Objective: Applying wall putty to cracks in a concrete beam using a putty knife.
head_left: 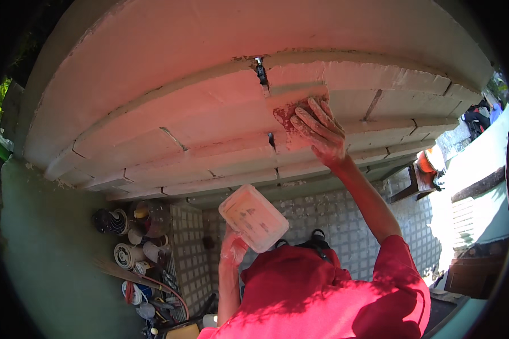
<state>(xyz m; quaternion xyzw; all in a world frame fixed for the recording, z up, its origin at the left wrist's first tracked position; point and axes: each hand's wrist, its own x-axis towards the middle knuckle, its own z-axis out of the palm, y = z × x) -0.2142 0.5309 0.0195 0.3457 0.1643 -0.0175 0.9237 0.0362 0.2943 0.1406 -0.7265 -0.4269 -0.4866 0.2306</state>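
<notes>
My right hand (320,127) grips a flat, plaster-smeared scraper blade (283,110) against the pale, coated block surface (220,141), just right of a dark gap (260,70) in a long ledge (367,76). The fingers lie across the blade, caked with pale material. Lower and to the left, my left hand (233,248) holds a shallow rectangular plastic tub (253,217) with pale residue on it; part of that hand is hidden by the tub.
Stacked buckets, pots and tools (131,255) line the green wall (51,237) at left, beside a tiled floor (333,220). At right are a wooden bench (415,183) with an orange bucket (430,161) and a sunlit wall (486,152).
</notes>
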